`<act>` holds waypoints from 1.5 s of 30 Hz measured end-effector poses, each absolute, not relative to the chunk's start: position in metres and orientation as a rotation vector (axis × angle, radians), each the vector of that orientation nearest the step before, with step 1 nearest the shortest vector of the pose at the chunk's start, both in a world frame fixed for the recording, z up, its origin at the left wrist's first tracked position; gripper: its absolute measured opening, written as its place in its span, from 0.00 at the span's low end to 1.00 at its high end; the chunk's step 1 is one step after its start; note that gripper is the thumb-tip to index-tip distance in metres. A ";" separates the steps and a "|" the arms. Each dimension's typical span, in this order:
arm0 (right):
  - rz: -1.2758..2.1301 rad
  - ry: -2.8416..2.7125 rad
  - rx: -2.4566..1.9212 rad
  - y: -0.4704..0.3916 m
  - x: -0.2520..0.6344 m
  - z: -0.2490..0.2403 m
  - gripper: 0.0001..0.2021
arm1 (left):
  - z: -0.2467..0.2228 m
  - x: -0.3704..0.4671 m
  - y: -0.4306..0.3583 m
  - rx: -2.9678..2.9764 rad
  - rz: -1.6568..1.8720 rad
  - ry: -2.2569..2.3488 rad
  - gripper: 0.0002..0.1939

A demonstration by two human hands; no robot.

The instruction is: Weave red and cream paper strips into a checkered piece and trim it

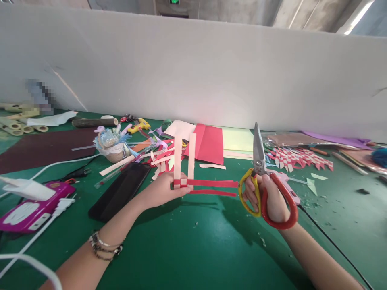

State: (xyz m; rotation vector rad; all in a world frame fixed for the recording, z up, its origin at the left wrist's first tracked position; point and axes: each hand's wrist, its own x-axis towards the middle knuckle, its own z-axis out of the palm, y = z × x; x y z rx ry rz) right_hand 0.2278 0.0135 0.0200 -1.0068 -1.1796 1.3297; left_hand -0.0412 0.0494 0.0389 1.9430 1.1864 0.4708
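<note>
My left hand [165, 191] pinches a small woven piece of paper strips [182, 183] by its checkered corner. Two pale pink strips stand upward from it, and two red strips stretch out to the right. In my right hand [272, 197] is a pair of scissors [259, 157], with one yellow and one red handle loop. The scissors point upward, their blades together or nearly so. Between the tips of the red strips and the yellow loop there is little or no gap; I cannot tell if they touch.
Behind my left hand lie a black phone [121, 193], paper scraps and red paper [210, 145]. Woven red-and-pink pieces [302, 158] and a pink glue gun [287, 183] are at right. A magenta power strip [36, 209] with white cables sits left. A white partition [181, 72] stands behind.
</note>
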 end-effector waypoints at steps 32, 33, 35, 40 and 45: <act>1.187 -1.375 -1.016 0.011 0.213 0.020 0.13 | 0.041 -0.028 0.040 1.739 0.650 1.035 0.18; 1.227 -1.365 -1.003 0.010 0.210 0.019 0.13 | 0.042 -0.025 0.037 1.746 0.605 1.028 0.17; 1.312 -1.359 -0.962 0.007 0.203 0.015 0.13 | 0.042 -0.020 0.033 1.773 0.537 1.019 0.16; 1.470 -1.363 -0.904 -0.004 0.185 0.009 0.14 | 0.036 -0.006 0.025 1.932 0.502 0.975 0.15; 1.460 -1.317 -1.044 -0.009 0.177 0.014 0.14 | 0.035 -0.004 0.023 1.894 0.485 0.956 0.16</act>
